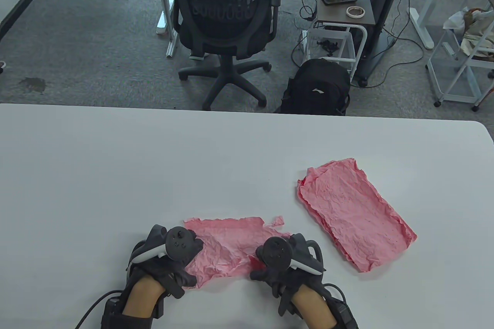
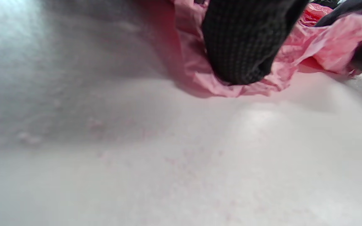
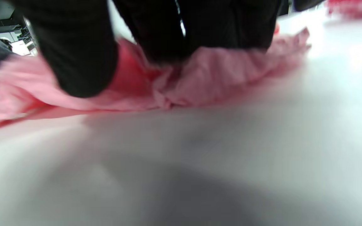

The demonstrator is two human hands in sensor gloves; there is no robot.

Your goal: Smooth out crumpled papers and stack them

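A crumpled pink paper (image 1: 227,242) lies near the table's front edge, its far half spread out and its near edge bunched. My left hand (image 1: 184,269) grips its near left part. In the left wrist view a gloved fingertip (image 2: 244,44) bears down on the paper (image 2: 200,75), which curls up around it. My right hand (image 1: 260,267) pinches the near right part. The right wrist view shows the paper (image 3: 212,78) gathered in folds under and between the fingers (image 3: 83,56). A stack of flattened pink papers (image 1: 355,213) lies apart to the right.
A small torn pink scrap (image 1: 277,221) lies just beyond the paper's far right corner. The white table (image 1: 115,174) stretches left and far. Beyond its far edge stand an office chair (image 1: 225,16) and a black backpack (image 1: 318,88).
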